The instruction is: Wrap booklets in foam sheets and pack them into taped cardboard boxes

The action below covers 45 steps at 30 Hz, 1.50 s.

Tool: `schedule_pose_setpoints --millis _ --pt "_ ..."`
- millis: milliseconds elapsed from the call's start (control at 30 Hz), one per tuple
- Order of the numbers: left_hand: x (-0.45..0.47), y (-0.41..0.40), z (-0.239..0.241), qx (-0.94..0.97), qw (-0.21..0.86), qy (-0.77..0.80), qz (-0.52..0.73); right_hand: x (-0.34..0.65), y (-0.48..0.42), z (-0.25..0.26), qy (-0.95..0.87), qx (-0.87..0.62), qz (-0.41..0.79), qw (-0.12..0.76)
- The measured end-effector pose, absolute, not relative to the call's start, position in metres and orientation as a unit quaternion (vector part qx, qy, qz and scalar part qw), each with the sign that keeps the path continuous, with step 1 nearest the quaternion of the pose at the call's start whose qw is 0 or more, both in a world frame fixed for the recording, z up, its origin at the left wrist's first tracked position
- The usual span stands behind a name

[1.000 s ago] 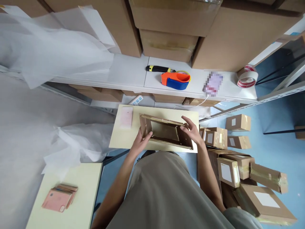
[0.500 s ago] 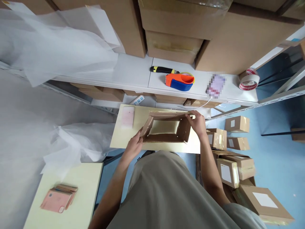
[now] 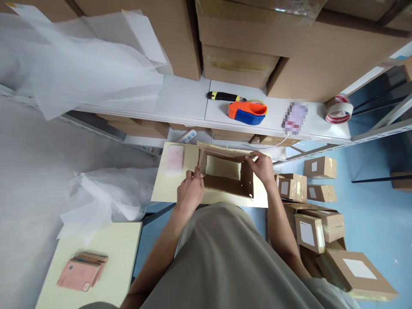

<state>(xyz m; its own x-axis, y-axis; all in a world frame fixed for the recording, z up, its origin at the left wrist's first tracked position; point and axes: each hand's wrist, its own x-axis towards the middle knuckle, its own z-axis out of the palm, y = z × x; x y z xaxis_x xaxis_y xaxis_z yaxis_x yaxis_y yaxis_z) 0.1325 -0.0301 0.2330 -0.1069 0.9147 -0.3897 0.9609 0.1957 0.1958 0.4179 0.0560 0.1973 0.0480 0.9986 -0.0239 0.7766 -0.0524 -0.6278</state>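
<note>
An unfolded brown cardboard box (image 3: pixel 225 185), open through its middle, stands on the pale yellow table (image 3: pixel 167 189) in front of me. My left hand (image 3: pixel 189 192) is closed on the box's left wall near its lower corner. My right hand (image 3: pixel 264 166) pinches the upper right corner and its flap. A pink phone case (image 3: pixel 174 158) lies flat on the table just left of the box.
A white shelf (image 3: pixel 186 96) behind holds an orange-blue tape dispenser (image 3: pixel 247 112), a yellow-black knife (image 3: pixel 222 96) and a tape roll (image 3: pixel 338 112). Large cartons stack above. Sealed small boxes (image 3: pixel 310 201) crowd the floor at right. White wrapping sheets (image 3: pixel 106 193) and a stack of pink cases (image 3: pixel 80 272) lie left.
The flattened box has been opened into a rectangular tube and squared up. My left hand slid up onto its left wall; my right hand went to the upper right corner.
</note>
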Motion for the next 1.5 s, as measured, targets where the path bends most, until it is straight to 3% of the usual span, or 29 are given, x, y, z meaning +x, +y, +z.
schedule_pose_setpoints --millis 167,300,567,833,1033,1267,1500 --pt "0.120 -0.020 0.215 0.678 0.266 0.685 0.018 0.420 0.062 0.183 -0.612 -0.702 0.250 0.267" --pt "0.106 -0.016 0.200 0.697 0.321 0.638 0.068 0.421 0.068 0.175 -0.564 -0.684 0.337 0.317" --pt "0.090 -0.009 0.186 0.716 0.391 0.576 0.049 0.435 0.062 0.175 -0.556 -0.606 0.466 0.327" --pt "0.102 0.016 0.159 0.634 0.278 0.706 0.149 0.458 0.035 0.163 -0.672 -0.617 0.330 0.243" --pt "0.100 0.030 0.137 0.655 0.317 0.653 0.210 0.457 0.012 0.137 -0.560 -0.662 0.385 0.316" --pt "0.103 0.017 0.137 0.620 0.305 0.674 0.260 0.429 -0.016 0.140 -0.564 -0.701 0.355 0.253" --pt "0.106 0.010 0.134 0.606 0.300 0.691 0.255 0.426 -0.016 0.141 -0.577 -0.685 0.356 0.266"
